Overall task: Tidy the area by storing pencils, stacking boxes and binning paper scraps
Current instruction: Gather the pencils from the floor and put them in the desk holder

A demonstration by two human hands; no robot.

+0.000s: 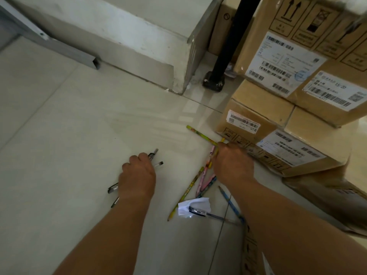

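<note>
1. Head view: my left grip (137, 175) is curled round a small bundle of pens (158, 164), low over the floor (69, 126).
2. My right grip (232, 163) pinches a yellow-green pencil (199, 133) near its lower end, just beside the cardboard boxes (252, 124). It possibly holds a second one; the fingers are hidden.
3. Loose pencils (204, 176) lie crossed on the floor between my forearms, near a paper scrap (196, 203).
4. Handling estimate: light, stiff, apt to roll. Take each mid-shaft and bundle them parallel.
</note>
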